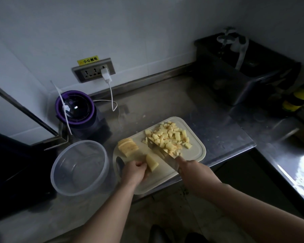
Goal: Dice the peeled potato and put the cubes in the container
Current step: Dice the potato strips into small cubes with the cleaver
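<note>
A wedge-shaped piece of peeled potato [152,163] is held against the cutting board [165,179] by the left hand [135,172], whose fingers are curled round its near end. A knife [162,154] is gripped by the handle in the right hand [191,170], fingers wrapped tightly; the blade is pointed away from that hand and is angled across the board, just right of the held piece. Whether the edge is touching the board cannot be told.

A heap of potato cubes [168,137] is piled beyond the right hand, partly against the far side of the blade. A stack of potato slices [127,146] is laid just beyond the left hand, fanned on its side. A clear round container [63,160] is set to the left of the left hand, touching or nearly touching the board's edge, and no cubes are seen inside it.

Farther beyond the left hand, a purple-rimmed appliance [75,107] is placed on the steel counter [209,109], and a white plug [106,75] is fitted into a wall socket [88,72] above it. A dark sink [244,72] is seen well beyond the right hand.
</note>
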Tool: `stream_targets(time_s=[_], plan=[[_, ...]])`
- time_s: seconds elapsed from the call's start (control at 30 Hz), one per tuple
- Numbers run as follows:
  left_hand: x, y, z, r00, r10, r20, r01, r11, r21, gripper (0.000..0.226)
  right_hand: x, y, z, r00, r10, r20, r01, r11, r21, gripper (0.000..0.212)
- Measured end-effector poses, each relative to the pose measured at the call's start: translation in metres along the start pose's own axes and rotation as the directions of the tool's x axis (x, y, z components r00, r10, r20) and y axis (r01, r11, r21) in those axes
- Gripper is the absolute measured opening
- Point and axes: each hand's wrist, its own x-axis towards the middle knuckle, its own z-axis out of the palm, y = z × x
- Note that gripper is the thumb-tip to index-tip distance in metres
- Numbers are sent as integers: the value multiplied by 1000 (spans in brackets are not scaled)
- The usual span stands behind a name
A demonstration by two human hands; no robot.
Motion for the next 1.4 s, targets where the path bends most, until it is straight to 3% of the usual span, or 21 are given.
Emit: stream_targets(time_s=[0.27, 0.4, 0.77, 0.9, 1.03, 1.4], plan=[[-2, 7, 17, 995, 64, -77, -63, 998, 13, 19, 3, -11, 15, 998, 10, 60, -14, 997, 69, 43], [-1, 11, 20, 995, 52, -90, -51, 999, 14, 12, 3, -12, 16, 999, 7, 51, -9, 999, 42, 44], [-2, 12, 15, 999, 26, -44, -26, 1000, -4, 16, -3, -14, 8, 999, 16, 48, -17, 1000, 10, 47], [-1, 17, 14, 999, -22, -49, 17, 994, -110, 12, -7, -21, 1, 999, -35, -16, 34, 998, -46, 47], [-1, 19, 15, 996, -61, -60, 48, 979, -196, 9, -12, -30, 3, 998, -61, 13, 61, 997, -42, 42], [0, 15, 15, 996, 39, -75, -47, 994, -104, 11, -12, -32, 5, 998, -28, 63, 30, 999, -31, 45]])
